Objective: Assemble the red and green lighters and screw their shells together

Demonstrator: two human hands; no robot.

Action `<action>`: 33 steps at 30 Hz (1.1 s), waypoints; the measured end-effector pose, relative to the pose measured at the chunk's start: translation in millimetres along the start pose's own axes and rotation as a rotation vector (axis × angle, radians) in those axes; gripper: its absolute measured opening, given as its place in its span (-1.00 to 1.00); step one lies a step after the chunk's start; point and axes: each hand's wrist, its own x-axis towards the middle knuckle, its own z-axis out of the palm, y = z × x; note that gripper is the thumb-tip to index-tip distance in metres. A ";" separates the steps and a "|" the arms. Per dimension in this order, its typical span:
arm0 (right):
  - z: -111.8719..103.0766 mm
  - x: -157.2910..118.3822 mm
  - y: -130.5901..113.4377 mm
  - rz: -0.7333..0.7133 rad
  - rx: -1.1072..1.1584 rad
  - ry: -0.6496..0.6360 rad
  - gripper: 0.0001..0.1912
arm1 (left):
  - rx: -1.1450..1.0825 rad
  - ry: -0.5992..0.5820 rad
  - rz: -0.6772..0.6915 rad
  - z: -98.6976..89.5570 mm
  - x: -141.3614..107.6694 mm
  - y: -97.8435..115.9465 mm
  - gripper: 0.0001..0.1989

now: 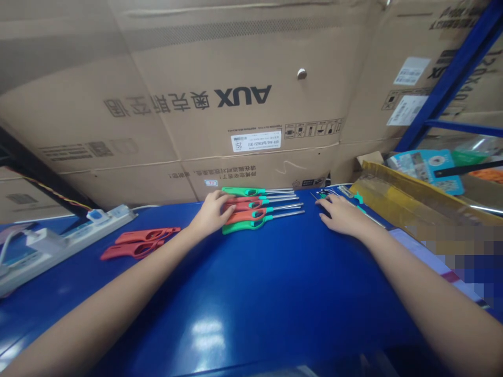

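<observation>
Several long-nosed lighters with green and red handles (251, 222) lie side by side on the blue table (236, 293), metal tubes pointing right. My left hand (213, 213) rests on the handle ends at their left, fingers apart, partly covering the red ones. My right hand (341, 213) is over a small group of thin parts (328, 192) near the back edge, its fingers spread. Whether its fingertips touch these parts is hard to tell. A green piece (358, 198) and a thin rod lie just beyond that hand.
Two red handle pieces (139, 243) lie left of my left forearm, beside a white power strip (70, 243). Cardboard (176, 63) walls the back. A taped yellow-brown box (416, 201) and blue frame (451, 73) stand right.
</observation>
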 end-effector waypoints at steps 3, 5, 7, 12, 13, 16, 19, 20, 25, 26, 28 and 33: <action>0.4 -0.3 -1.5 -0.008 0.023 0.065 -0.54 | 0.000 0.010 0.018 -5.4 -4.8 10.9 -0.68; -1.4 0.6 -3.0 -0.019 0.051 0.127 -0.57 | -0.002 0.015 0.033 -10.3 -11.1 20.6 -0.66; -5.1 1.8 -5.9 -0.039 0.095 0.194 -0.65 | -0.006 0.012 0.054 -16.8 -20.3 31.0 -0.68; -15.1 0.9 -22.4 -0.122 0.236 0.300 -0.68 | 0.000 -0.049 0.085 -41.3 -49.5 46.3 -0.71; -16.3 -0.6 -27.2 -0.136 0.260 0.310 -0.66 | 0.004 -0.065 0.082 -47.2 -54.9 45.6 -0.68; -17.4 -6.7 -42.1 -0.160 0.319 0.308 -0.54 | 0.072 -0.099 -0.003 -64.2 -66.6 32.7 -0.54; -15.4 -12.1 -53.7 -0.181 0.363 0.252 -0.54 | 0.189 -0.109 -0.142 -79.5 -71.7 4.8 -0.53; -14.1 -13.1 -56.1 -0.197 0.373 0.222 -0.58 | 0.215 -0.121 -0.166 -84.7 -72.6 -6.4 -0.54; -4.9 -11.5 -57.5 -0.337 0.386 0.078 -0.69 | 0.347 -0.171 -0.288 -112.5 -79.1 -54.1 -0.66; -3.4 -10.7 -56.5 -0.354 0.386 0.063 -0.68 | 0.369 -0.185 -0.312 -117.1 -80.8 -59.2 -0.67; -1.6 -9.7 -54.6 -0.366 0.387 0.045 -0.66 | 0.383 -0.246 -0.332 -123.0 -83.8 -64.6 -0.66; -5.3 -10.9 -54.2 -0.361 0.372 0.053 -0.67 | 0.373 -0.323 -0.381 -121.2 -86.7 -63.9 -0.73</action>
